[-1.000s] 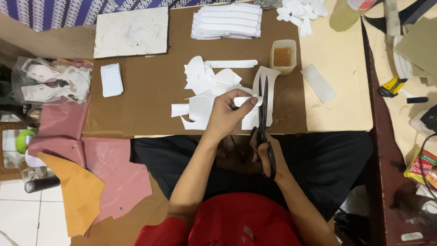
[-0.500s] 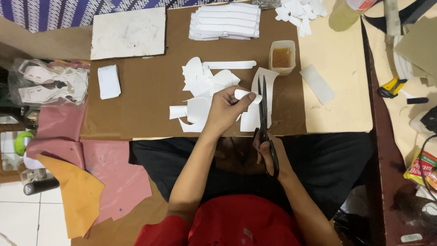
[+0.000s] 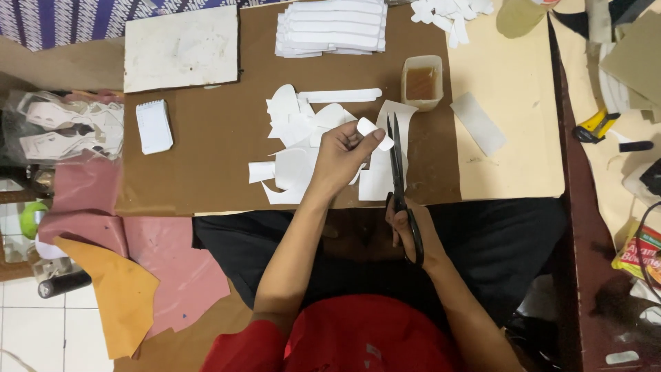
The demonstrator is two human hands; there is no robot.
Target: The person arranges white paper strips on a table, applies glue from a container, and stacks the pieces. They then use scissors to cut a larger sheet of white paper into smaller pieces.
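Scissors [image 3: 399,182] lie with their long axis close to the twelve-to-six line, blades pointing toward twelve o'clock and handles at six, where the right hand [image 3: 407,227] has its grip closed through the loops. The blades look nearly together; whether a sliver of gap remains between them is too fine to tell. At about ten o'clock from the blade tips, just beside them, sits the small white piece [image 3: 374,132], a rounded slip of white sheet pinched by the left hand [image 3: 341,162]. That hand's grip is clamped on the piece, thumb and fingertips together over its lower end, so the free end juts toward two o'clock and meets or nearly meets the upper part of the blades. The left hand is plainly the nearer one to the piece; the right hand reaches it only through the length of the scissors.

The piece looks thin, flat and slightly curled, matte white, with a smoothly rounded outer edge. Beneath both hands a scatter of white offcuts [image 3: 303,148] lies on the brown worktop [image 3: 206,165]: curved shapes, a long strip and broader panels overlapping one another. At one o'clock from the piece stands a small square tub [image 3: 421,83] with amber contents, well apart from the blades. A stack of white strips [image 3: 334,27] rests at twelve o'clock, near the far edge.
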